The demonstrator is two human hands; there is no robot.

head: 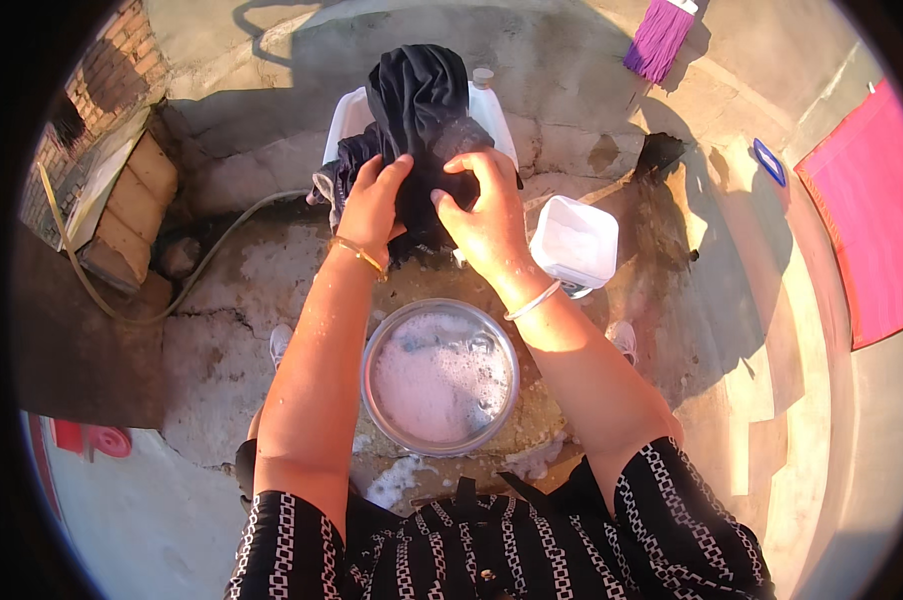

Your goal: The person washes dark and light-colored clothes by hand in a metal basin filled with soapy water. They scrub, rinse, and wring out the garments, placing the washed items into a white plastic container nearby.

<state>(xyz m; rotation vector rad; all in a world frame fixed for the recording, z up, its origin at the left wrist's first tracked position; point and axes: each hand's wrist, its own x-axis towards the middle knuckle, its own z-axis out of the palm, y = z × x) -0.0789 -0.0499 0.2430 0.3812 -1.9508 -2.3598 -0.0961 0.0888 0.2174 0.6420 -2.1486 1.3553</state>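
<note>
Dark wet cloth (414, 97) lies bunched over a white plastic tub (349, 116), with a patch of suds on its right side. My left hand (373, 199) touches the cloth's left side, fingers spread; whether it grips a fold is hidden. Over the right side is my right hand (485, 202), its thumb and forefinger curved and apart, with dark cloth visible behind the gap. Its other fingers are mostly out of sight. Below my hands, between my forearms, a round metal basin (367, 401) holds foamy water.
A white square container (609, 251) with white contents stands to the right. At left, a hose (219, 255) curves past a wooden box (138, 202). A purple mop head (658, 41) is against the back wall. A blue-rimmed object (769, 162) and pink sheet (871, 210) are farther right.
</note>
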